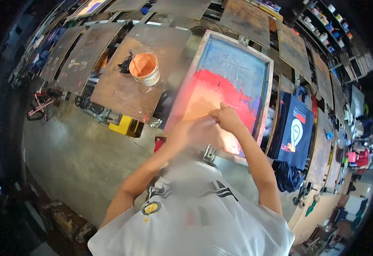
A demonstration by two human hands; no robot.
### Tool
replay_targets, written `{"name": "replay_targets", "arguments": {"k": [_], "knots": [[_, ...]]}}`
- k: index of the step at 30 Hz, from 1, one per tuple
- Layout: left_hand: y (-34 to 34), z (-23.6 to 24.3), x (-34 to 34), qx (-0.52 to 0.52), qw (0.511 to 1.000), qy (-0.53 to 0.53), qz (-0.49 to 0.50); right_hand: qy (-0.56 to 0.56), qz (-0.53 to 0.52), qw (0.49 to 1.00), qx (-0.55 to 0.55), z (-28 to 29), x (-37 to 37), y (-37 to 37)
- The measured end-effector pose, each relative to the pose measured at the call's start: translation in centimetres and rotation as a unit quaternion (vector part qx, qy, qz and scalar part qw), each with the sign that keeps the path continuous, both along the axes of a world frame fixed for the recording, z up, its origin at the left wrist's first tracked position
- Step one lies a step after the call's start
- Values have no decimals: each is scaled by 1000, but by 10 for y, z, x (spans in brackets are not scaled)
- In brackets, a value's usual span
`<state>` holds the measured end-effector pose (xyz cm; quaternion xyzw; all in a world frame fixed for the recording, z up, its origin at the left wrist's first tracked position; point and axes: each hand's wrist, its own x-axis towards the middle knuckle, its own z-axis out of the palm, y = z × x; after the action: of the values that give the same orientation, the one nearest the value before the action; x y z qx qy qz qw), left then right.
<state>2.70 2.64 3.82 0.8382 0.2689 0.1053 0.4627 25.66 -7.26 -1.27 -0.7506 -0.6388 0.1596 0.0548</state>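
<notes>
A screen-printing frame [270,81] with a pale wooden rim lies before me. Its mesh is blue-grey at the far end [237,53], with red ink [207,79] spread across the middle and an orange patch nearer me. Over the near half of the mesh, my right hand [228,117] is closed, its fingers curled; what they grip, if anything, is hidden. Close beside it on the left, my left hand [199,133] is smeared by blur, so its fingers do not show clearly.
Left of the frame, a white bucket [151,80] with orange inside and a stick stands on a worn board [122,87]. A dark printed cloth bag [296,128] lies on the right. Several more boards surround these, with a yellow object [125,126] below the left board.
</notes>
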Motion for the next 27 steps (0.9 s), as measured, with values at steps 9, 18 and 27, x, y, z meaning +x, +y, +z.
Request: {"name": "replay_targets", "arguments": {"k": [9, 18, 27], "knots": [[107, -55, 60, -18, 971, -63, -232, 29, -149, 988, -21, 22, -9, -9], [112, -83, 129, -21, 937, -85, -337, 87, -270, 959, 1, 13, -20, -42], [119, -87, 166, 8, 928, -87, -362, 143, -338, 930, -10, -13, -15, -46]]}}
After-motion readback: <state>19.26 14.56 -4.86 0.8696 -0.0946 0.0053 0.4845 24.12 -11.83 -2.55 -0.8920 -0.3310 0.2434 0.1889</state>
